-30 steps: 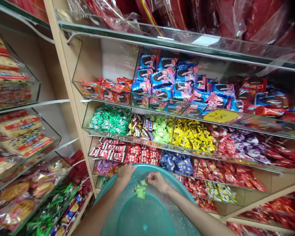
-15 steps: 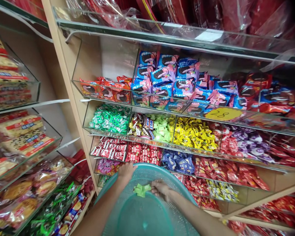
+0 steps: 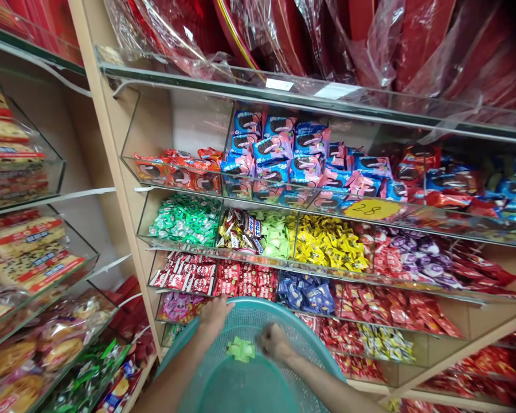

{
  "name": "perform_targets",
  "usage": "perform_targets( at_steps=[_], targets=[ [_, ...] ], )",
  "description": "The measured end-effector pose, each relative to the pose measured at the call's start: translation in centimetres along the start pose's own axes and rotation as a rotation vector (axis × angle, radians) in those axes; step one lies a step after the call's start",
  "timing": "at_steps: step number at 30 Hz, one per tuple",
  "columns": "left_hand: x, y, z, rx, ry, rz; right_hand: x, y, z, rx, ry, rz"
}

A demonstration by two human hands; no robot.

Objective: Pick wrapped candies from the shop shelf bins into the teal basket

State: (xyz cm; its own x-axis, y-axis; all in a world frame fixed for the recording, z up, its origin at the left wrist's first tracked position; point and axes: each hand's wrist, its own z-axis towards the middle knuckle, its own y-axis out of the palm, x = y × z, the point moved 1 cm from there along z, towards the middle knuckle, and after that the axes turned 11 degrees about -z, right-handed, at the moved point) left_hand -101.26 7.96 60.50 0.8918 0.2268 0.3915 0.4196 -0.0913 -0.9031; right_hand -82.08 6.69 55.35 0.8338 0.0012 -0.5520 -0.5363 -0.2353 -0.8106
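Round, mesh-walled green basket (image 3: 251,315), crinkled pale-green packets (image 3: 241,349) inside

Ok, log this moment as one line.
left hand: on basket rim | right hand: curled, over basket, contents unclear | green candies: in basket

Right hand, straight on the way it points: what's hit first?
Probably the mesh wall of the basket, towards the left hand. The green candies seem just off the right hand's line, but depth is unclear.
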Motion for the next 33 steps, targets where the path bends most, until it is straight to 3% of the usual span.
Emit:
perform_targets(
  at_steps=[3,5,7,11,14,20,33],
  targets=[
    [-0.1,0.2,0.2,0.01,-0.011,-0.024,-2.4,-3.4,-0.5,0.098,-0.217,-0.284],
    [-0.1,0.3,0.3,0.014,-0.016,-0.032,-4.8,-6.7,-1.1,0.086,-0.309,-0.319],
    [-0.1,0.3,0.3,0.017,-0.019,-0.018,-7.6,-10.7,-1.8,0.132,-0.504,-0.373],
    [0.0,0.1,0.1,0.02,0.008,0.021,-11.5,-18.3,-2.6,0.46,-0.676,-0.633],
    [0.1,0.0,-0.2,0.021,0.023,0.044,-12.3,-21.5,-2.0,0.63,-0.708,-0.907],
    [0.1,-0.1,-0.3,0.033,0.009,0.045,-11.3,-22.0,0.5,0.647,-0.703,-1.134],
    [-0.3,0.4,0.1,0.043,0.0,-0.021,-10.6,-21.2,2.3,0.69,-0.684,-1.134]
  ],
)
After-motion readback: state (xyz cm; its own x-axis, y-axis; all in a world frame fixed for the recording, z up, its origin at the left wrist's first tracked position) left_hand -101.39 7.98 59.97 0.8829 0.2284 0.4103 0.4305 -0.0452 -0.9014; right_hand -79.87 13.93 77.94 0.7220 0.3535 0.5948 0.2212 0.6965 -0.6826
